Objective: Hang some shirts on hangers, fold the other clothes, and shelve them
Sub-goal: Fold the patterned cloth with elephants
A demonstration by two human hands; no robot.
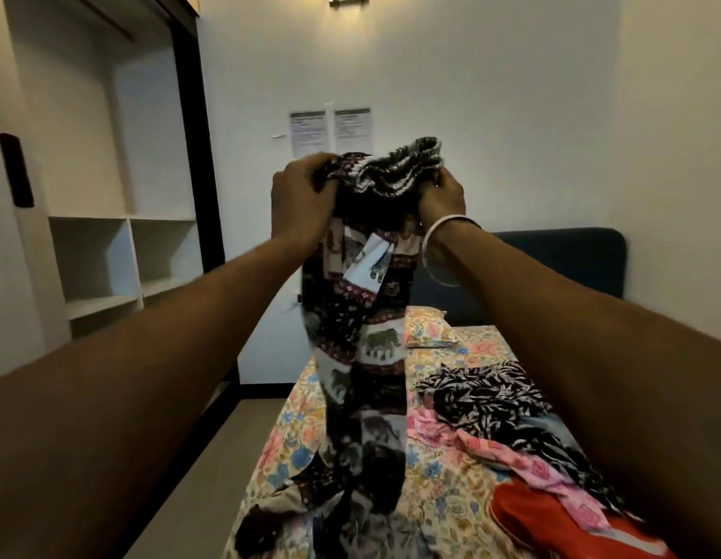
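Dark elephant-print trousers [366,357] hang from their gathered elastic waistband down to the bed. My left hand [300,197] grips the left end of the waistband. At the right end, my right hand [443,195] pinches the band, a bangle on its wrist. Both hands are raised in front of me, over the bed. On the bed to the right lie a black-and-white patterned garment [483,393], a pink floral garment [512,449] and a red garment [552,518].
The bed [443,498] has a floral sheet, a matching pillow [427,328] and a dark headboard [560,264]. An open white wardrobe with shelves [124,256] stands at the left. A strip of floor runs between wardrobe and bed.
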